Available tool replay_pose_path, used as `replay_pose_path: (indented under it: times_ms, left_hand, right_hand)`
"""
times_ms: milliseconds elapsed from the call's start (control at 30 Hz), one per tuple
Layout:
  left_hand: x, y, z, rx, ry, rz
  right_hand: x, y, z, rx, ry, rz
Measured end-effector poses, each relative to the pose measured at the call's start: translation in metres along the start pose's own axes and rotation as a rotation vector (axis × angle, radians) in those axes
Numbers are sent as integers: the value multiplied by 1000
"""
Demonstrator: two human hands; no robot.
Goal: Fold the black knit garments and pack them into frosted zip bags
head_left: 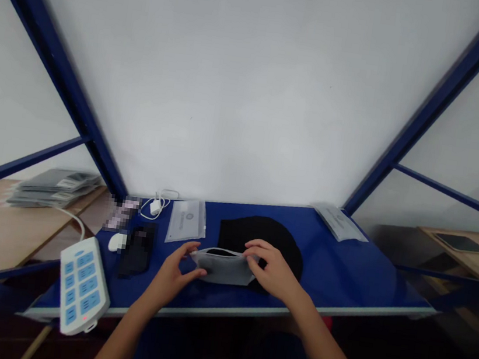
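A translucent grey zip bag point(227, 270) is held upright near the front edge of the blue table, its mouth parted at the top and something dark showing inside. My left hand point(174, 274) grips its left end between thumb and fingers. At the upper right corner, the thumb and fingers of my right hand point(269, 269) pinch the rim. Behind the bag lies a flat black cloth piece point(262, 235) with a rounded right side, partly covered by my right hand and the bag.
Another zip bag point(188, 221) lies behind my left hand; more bags point(340, 222) sit at the back right. Leftward are a white charger with cable point(156, 207), a white mouse point(115, 242), a dark object point(137, 251) and a power strip point(84, 285). Blue frame posts point(382, 169) flank the table.
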State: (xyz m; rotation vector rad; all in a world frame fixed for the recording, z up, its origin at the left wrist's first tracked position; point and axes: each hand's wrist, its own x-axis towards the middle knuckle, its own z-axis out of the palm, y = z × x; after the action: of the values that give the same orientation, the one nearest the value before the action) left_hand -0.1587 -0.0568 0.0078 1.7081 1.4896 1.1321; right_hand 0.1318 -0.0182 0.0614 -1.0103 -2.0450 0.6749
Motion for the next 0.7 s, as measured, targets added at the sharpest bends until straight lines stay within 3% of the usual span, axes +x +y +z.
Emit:
replay_pose_path:
  times_ms: [167,300,500,700]
  left_hand:
    - [-11,-14,23,-296,-25,-91]
    - [-17,-13,30,-330,-98,-119]
    - [-16,-13,38,-326,-48,-68]
    - [-11,-12,40,-334,51,-101]
  right_hand:
    - [17,-20,0,-136,-178,-105]
    - [28,-27,0,-161,-329,-74]
    - [42,-30,17,-110,-351,-69]
    - [56,-17,37,-304,-358,-74]
